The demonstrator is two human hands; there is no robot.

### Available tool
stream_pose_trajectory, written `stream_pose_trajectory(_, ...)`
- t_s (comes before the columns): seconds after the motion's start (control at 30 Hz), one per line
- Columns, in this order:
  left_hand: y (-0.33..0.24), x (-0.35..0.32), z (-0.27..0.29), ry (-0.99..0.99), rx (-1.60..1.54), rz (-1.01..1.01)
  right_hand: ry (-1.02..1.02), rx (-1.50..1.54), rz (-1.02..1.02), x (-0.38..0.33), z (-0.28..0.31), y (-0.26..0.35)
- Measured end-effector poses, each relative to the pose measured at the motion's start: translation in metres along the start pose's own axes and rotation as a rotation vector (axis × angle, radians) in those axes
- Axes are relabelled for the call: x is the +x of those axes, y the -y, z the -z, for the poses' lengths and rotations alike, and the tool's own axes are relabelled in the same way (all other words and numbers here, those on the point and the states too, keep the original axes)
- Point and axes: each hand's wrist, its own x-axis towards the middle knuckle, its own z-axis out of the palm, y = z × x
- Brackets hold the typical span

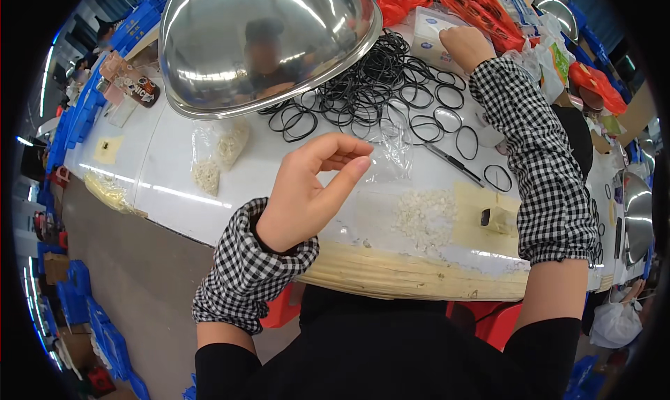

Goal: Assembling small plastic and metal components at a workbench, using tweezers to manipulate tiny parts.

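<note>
**Black rings (377, 76) and white bits (424, 215) loose on the counter (171, 163)**

The left hand (300, 191) is raised over the counter, fingers curved and thumb apart from them, with nothing visible in its grasp. A clear bag (394, 156) lies just beyond its fingertips; whether they touch, I cannot tell. The right hand (466, 49) reaches farther out, fingers curled in beside a tissue box (431, 34); what it grips, if anything, is hidden.

The rings spread between the two hands, heaped beyond the left hand and near a shiny metal dome (265, 48). A pen (453, 165) lies to the right of the left hand. The white bits are scattered nearer the body, below and right of that hand.

As for progress, the work looks partway at most: some pale pieces sit in small bags (218, 154) left of the left hand, while the scattered bits and the tangled rings appear unsorted.
</note>
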Motion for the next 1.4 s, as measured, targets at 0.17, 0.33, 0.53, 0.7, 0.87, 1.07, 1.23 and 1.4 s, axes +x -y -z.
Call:
stream_pose_trajectory(0.17,-0.002,0.041,-0.018,0.118,0.153,-0.143,-0.161,0.021,-0.006,0.008,-0.007,0.021)
stream_pose_trajectory(0.33,0.005,0.056,-0.044,0.228,0.182,-0.251,-0.135,0.031,0.080,0.013,-0.001,0.015)
stream_pose_trajectory(0.53,0.008,0.091,-0.064,0.250,0.291,-0.249,-0.279,0.130,-0.087,0.016,0.012,-0.014)
stream_pose_trajectory(0.7,0.027,0.172,-0.086,0.008,0.443,-0.234,-0.277,0.249,-0.152,0.030,0.028,-0.035)
stream_pose_trajectory(0.87,0.052,0.249,-0.111,-0.250,0.649,-0.295,-0.264,0.409,-0.265,0.030,0.030,-0.034)
stream_pose_trajectory(1.07,0.074,0.299,-0.112,-0.133,1.142,-0.323,-0.283,0.572,-0.272,0.027,0.020,-0.039)
stream_pose_trajectory(1.23,0.082,0.296,-0.105,-0.034,1.070,-0.333,-0.201,0.674,-0.305,0.030,0.017,-0.041)
stream_pose_trajectory(1.4,0.069,0.260,-0.072,-0.188,0.825,-0.697,-0.124,0.843,-0.281,0.028,0.019,-0.044)
